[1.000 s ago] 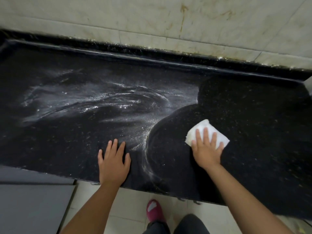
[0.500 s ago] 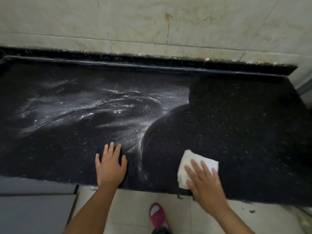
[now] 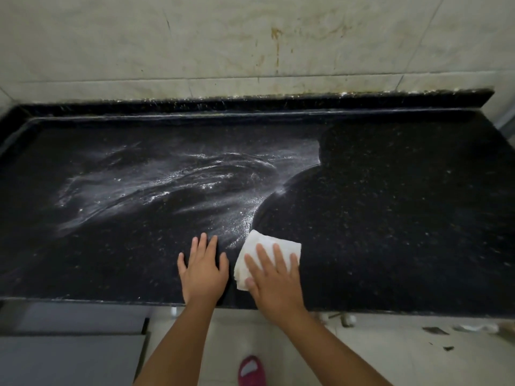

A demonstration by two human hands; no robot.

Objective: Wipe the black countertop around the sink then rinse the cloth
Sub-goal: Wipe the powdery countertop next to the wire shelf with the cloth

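A folded white cloth (image 3: 269, 247) lies flat on the black countertop (image 3: 390, 218) close to its front edge, pinned under the person's right hand (image 3: 271, 282), whose fingers are spread and straight across it; the palm covers the cloth's near half, so its full outline cannot be seen. Just beside it, the left hand (image 3: 202, 273) rests flat on the bare stone, fingers straight and slightly apart, holding nothing. The cloth's far corner touches the lower tip of a pale powdery smear (image 3: 172, 185) that sweeps across the left and middle of the slab, ending in a sharp curved border; to the right of that border the speckled stone is dark. What the residue is made of cannot be made out. A raised black lip (image 3: 250, 103) runs along the back under a stained marble wall (image 3: 250, 40). The countertop is cut off at both sides of the view, and no basin shows. Below the edge, a pale tiled floor (image 3: 362, 355) carries small scraps of debris (image 3: 434, 330), a pink slipper (image 3: 252, 371) is cropped at the bottom, and a grey panel (image 3: 69, 355) sits lower left.
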